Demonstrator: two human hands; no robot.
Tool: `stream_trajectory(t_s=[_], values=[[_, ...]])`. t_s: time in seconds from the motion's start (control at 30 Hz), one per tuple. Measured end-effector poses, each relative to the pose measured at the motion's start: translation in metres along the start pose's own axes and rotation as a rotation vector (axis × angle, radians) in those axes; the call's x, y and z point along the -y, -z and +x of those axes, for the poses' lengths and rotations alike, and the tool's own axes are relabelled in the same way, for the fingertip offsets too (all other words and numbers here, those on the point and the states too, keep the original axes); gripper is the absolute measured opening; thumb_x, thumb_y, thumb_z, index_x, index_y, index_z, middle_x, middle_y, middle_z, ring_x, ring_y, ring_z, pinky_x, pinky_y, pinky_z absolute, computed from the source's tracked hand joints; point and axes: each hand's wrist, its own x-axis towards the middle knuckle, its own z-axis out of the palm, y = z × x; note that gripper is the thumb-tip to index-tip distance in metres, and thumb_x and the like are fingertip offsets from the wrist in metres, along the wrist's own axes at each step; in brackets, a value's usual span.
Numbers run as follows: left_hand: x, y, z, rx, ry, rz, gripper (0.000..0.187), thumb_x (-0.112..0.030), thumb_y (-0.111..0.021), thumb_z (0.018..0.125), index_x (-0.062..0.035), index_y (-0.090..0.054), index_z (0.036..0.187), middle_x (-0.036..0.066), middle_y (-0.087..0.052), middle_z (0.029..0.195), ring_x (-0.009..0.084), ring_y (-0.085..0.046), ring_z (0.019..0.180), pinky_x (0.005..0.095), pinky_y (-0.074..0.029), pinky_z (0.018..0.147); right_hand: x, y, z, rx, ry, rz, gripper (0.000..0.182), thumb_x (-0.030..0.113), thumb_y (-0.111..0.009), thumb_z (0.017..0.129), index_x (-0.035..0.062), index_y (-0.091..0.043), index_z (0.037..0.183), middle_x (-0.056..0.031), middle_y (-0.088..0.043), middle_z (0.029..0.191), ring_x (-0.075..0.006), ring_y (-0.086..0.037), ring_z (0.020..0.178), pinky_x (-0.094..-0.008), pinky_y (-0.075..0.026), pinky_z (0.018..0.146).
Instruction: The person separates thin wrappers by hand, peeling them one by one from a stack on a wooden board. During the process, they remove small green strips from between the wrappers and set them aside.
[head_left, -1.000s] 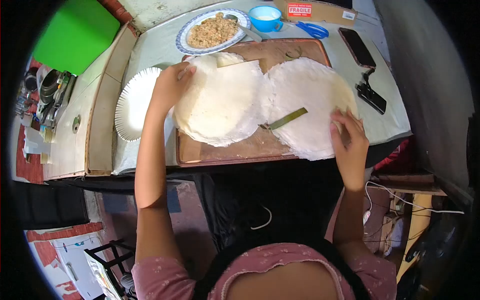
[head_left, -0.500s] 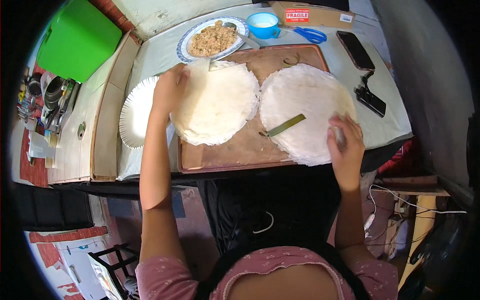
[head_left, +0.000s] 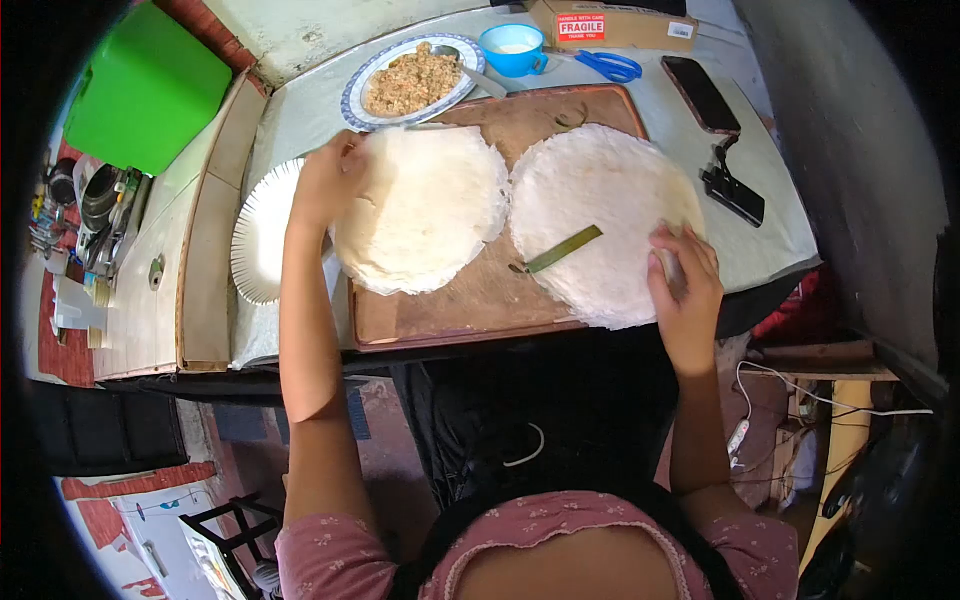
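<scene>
Two round stacks of thin white wrappers lie side by side: a left stack (head_left: 425, 215) and a right stack (head_left: 600, 190). My left hand (head_left: 335, 180) is at the upper left edge of the left stack. Its fingers are blurred, and what they hold cannot be made out. My right hand (head_left: 688, 280) rests on the lower right edge of the right stack, fingers loosely bent and thumb apart, with wrapper showing in the gap. Across that stack lies a green leaf strip (head_left: 565, 248). Both stacks sit on a brown board (head_left: 450, 320).
Behind the board stand a plate of crumbly filling (head_left: 412, 85) with a spoon, a blue cup (head_left: 513, 50), blue scissors (head_left: 608, 66) and a cardboard box (head_left: 640, 30). A phone (head_left: 700, 95) lies right. A white paper plate (head_left: 265, 235) is left, partly behind my left forearm.
The wrapper flap raised by my left hand no longer stands up at the stack's top left. That hand has shifted slightly left and is blurred. My right hand stays on its stack.
</scene>
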Motion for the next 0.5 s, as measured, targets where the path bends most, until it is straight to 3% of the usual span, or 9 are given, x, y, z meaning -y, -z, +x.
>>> stream_trajectory(t_s=[0.1, 0.2, 0.37, 0.43, 0.47, 0.5], values=[[-0.022, -0.002, 0.002, -0.092, 0.117, 0.205, 0.023, -0.013, -0.056, 0.088, -0.0057, -0.065, 0.109, 0.018, -0.071, 0.096, 0.039, -0.067, 0.089, 0.0444, -0.052, 0.079, -0.001, 0.0, -0.001, -0.006, -0.012, 0.004, 0.02, 0.003, -0.067, 0.083, 0.005, -0.066, 0.103, -0.0165, -0.069, 0.113, -0.0417, -0.057, 0.118, -0.0462, -0.041, 0.105], [-0.022, -0.019, 0.001, -0.297, -0.183, 0.372, 0.022, -0.011, -0.055, 0.088, -0.008, -0.065, 0.107, 0.016, -0.069, 0.099, 0.0366, -0.066, 0.093, 0.0469, -0.051, 0.085, -0.001, 0.0, -0.003, 0.04, -0.045, -0.062, 0.023, 0.006, -0.065, 0.085, 0.0071, -0.065, 0.108, -0.0149, -0.068, 0.117, -0.0411, -0.054, 0.123, -0.0529, -0.034, 0.109], [-0.07, -0.021, 0.002, -0.134, -0.159, 0.29, 0.021, -0.013, -0.059, 0.089, -0.0063, -0.064, 0.109, 0.018, -0.069, 0.107, 0.0361, -0.065, 0.1, 0.044, -0.051, 0.087, 0.042, 0.007, 0.006, 0.212, -0.014, -0.303, 0.031, 0.009, -0.062, 0.087, 0.0109, -0.061, 0.118, -0.0124, -0.065, 0.117, -0.0385, -0.047, 0.132, -0.0645, -0.019, 0.113], [-0.072, -0.022, 0.01, -0.059, -0.17, 0.247, 0.021, -0.015, -0.06, 0.089, -0.0073, -0.065, 0.108, 0.017, -0.069, 0.105, 0.0367, -0.066, 0.097, 0.0449, -0.051, 0.084, 0.061, -0.002, 0.015, 0.351, 0.056, 0.098, 0.031, 0.009, -0.063, 0.086, 0.008, -0.061, 0.117, -0.0144, -0.063, 0.116, -0.0379, -0.049, 0.129, -0.0528, -0.03, 0.112], [-0.071, -0.024, 0.015, -0.033, -0.173, 0.231, 0.022, -0.017, -0.061, 0.088, -0.0083, -0.065, 0.108, 0.017, -0.069, 0.103, 0.0372, -0.066, 0.094, 0.0459, -0.052, 0.082, 0.069, -0.009, 0.019, 0.415, 0.151, 0.081, 0.034, 0.007, -0.066, 0.086, 0.0088, -0.064, 0.119, -0.0145, -0.063, 0.12, -0.0345, -0.053, 0.124, -0.0424, -0.04, 0.105], [-0.07, -0.027, 0.018, -0.008, -0.177, 0.214, 0.023, -0.019, -0.062, 0.088, -0.0093, -0.066, 0.108, 0.016, -0.068, 0.101, 0.0377, -0.066, 0.092, 0.047, -0.052, 0.08, 0.07, -0.024, 0.018, 0.388, 0.22, 0.189, 0.033, 0.007, -0.067, 0.086, 0.0071, -0.064, 0.119, -0.015, -0.062, 0.123, -0.0342, -0.056, 0.119, -0.0437, -0.043, 0.101]])
